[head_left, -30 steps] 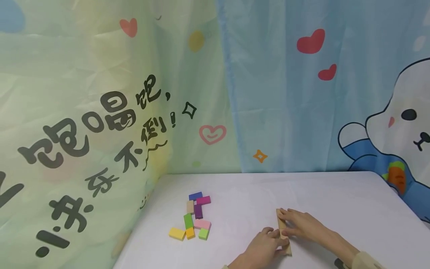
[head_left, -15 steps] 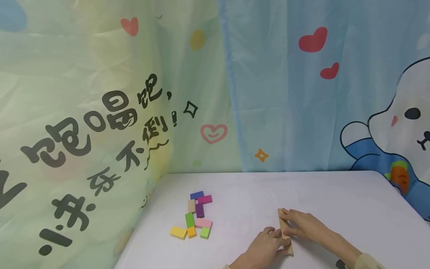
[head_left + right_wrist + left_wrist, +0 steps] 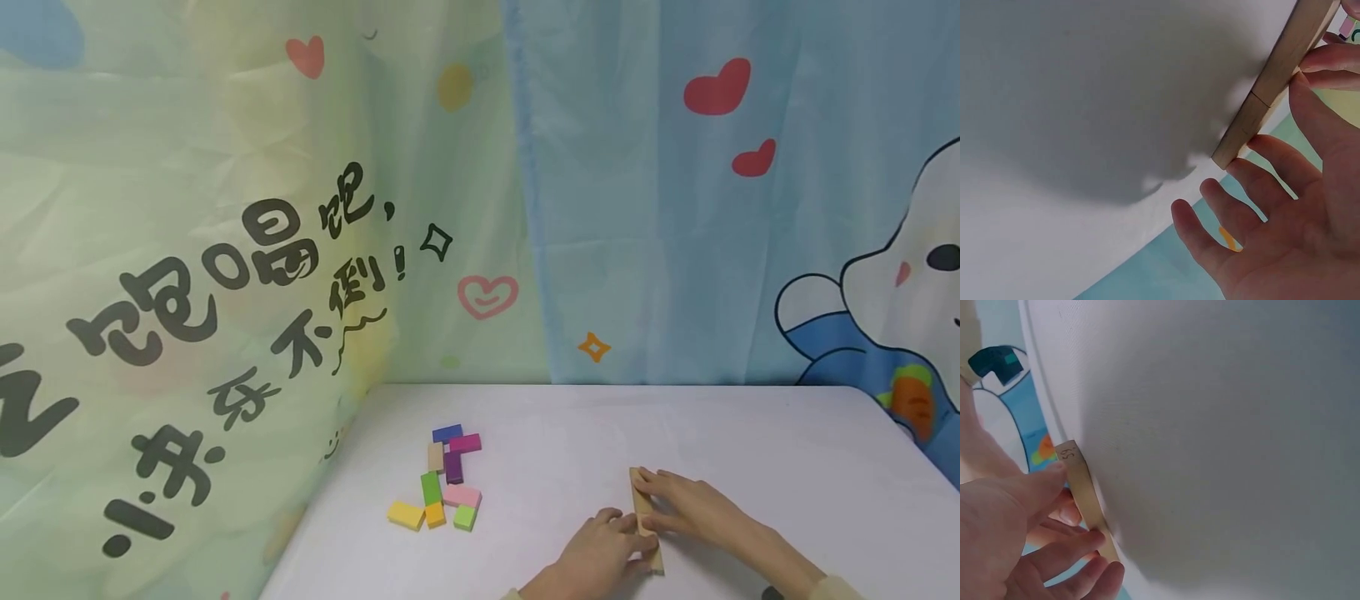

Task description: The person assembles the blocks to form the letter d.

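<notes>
A narrow pale wooden strip [image 3: 642, 503] lies on the white table at the right, pointing away from me. Around its near part my left hand [image 3: 600, 554] has thumb and fingers on opposite sides, pinching it. Farther up the strip, my right hand [image 3: 697, 508] pinches it between thumb and fingers. In the left wrist view the near end of the wooden strip [image 3: 1085, 494] carries small handwritten marks. A thin dark line crosses the wooden strip [image 3: 1279, 69] in the right wrist view; whether it is a joint I cannot tell.
Left of the hands lies a loose group of coloured blocks, among them a yellow block [image 3: 407, 515], a pink block [image 3: 462, 496], a purple block [image 3: 453, 467] and a blue block [image 3: 447, 433]. A printed curtain [image 3: 645, 208] hangs behind the white table [image 3: 555, 433].
The head view has turned slightly, so the whole scene sits farther right. Both hands keep their hold on the wooden strip, with no clear movement across the table.
</notes>
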Available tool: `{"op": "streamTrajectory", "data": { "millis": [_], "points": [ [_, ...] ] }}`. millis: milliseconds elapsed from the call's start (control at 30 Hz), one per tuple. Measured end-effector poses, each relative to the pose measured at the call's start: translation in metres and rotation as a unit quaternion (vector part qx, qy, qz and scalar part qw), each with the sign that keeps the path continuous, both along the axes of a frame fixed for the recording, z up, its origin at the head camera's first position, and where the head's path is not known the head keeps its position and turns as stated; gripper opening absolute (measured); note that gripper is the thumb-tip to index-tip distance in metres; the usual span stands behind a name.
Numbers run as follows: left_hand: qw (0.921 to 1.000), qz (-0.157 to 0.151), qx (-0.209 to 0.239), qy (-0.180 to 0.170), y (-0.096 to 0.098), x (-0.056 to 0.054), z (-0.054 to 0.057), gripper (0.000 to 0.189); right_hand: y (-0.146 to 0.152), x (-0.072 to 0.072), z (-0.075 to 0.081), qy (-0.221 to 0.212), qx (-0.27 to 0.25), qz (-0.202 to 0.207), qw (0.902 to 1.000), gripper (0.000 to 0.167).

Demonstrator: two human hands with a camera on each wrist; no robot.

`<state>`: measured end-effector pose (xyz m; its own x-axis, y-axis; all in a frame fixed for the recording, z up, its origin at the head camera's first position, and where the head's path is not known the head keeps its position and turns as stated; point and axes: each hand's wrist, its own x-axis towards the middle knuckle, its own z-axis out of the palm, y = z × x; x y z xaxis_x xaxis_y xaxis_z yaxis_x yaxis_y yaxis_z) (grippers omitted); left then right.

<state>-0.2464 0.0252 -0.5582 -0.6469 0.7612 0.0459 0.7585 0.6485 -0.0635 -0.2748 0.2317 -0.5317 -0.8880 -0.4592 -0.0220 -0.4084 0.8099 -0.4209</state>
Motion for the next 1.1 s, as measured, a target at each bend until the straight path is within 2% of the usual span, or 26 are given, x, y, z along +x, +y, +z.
{"op": "streamTrajectory", "data": {
  "millis": [133, 200, 267, 333, 400, 467, 567, 633, 667, 767, 933, 1000, 1100],
  "points": [
    [0.9995, 0.01, 0.0, -0.03, -0.008, -0.001, 0.002, 0.045, 0.002, 0.0, -0.002, 0.001, -0.003, 0.007, 1.0, 0.074],
    [0.9989, 0.027, 0.011, -0.037, -0.019, -0.004, 0.006, 0.048, 0.001, 0.0, -0.003, 0.0, -0.007, 0.01, 0.9999, 0.073],
    [0.9978, 0.052, 0.037, -0.016, -0.035, -0.01, 0.01, 0.046, 0.001, 0.0, -0.004, -0.001, -0.005, 0.012, 0.9999, 0.072],
    [0.9927, 0.092, 0.074, 0.024, -0.056, -0.019, 0.013, 0.041, 0.0, 0.0, -0.005, -0.003, -0.005, 0.009, 0.9999, 0.072],
    [0.9803, 0.153, 0.105, 0.068, -0.081, -0.03, 0.015, 0.033, -0.001, 0.001, -0.005, 0.0, -0.001, 0.01, 1.0, 0.072],
    [0.9612, 0.224, 0.129, 0.097, -0.107, -0.043, 0.016, 0.029, -0.001, 0.002, -0.004, 0.002, -0.001, 0.01, 0.9999, 0.073],
    [0.9309, 0.318, 0.148, 0.103, -0.141, -0.061, 0.018, 0.028, 0.0, 0.003, -0.003, 0.007, -0.002, 0.013, 0.9999, 0.072],
    [0.9165, 0.355, 0.16, 0.092, -0.157, -0.071, 0.019, 0.028, 0.001, 0.004, -0.003, 0.005, -0.003, 0.011, 0.9999, 0.073],
    [0.9122, 0.366, 0.164, 0.083, -0.163, -0.075, 0.018, 0.028, 0.001, 0.004, -0.003, 0.003, -0.003, 0.01, 0.9999, 0.073],
    [0.9085, 0.377, 0.17, 0.062, -0.174, -0.083, 0.016, 0.028, 0.001, 0.003, -0.004, -0.002, -0.001, 0.01, 1.0, 0.074],
    [0.9106, 0.379, 0.155, 0.055, -0.175, -0.091, 0.014, 0.026, 0.001, 0.001, -0.004, -0.004, 0.003, 0.013, 0.9999, 0.075],
    [0.9126, 0.379, 0.144, 0.058, -0.173, -0.094, 0.015, 0.025, 0.001, 0.0, -0.004, -0.005, 0.002, 0.013, 0.9999, 0.074],
    [0.9195, 0.367, 0.134, 0.04, -0.168, -0.097, 0.014, 0.027, 0.001, 0.0, -0.004, -0.005, 0.004, 0.015, 0.9999, 0.074]
  ]
}}
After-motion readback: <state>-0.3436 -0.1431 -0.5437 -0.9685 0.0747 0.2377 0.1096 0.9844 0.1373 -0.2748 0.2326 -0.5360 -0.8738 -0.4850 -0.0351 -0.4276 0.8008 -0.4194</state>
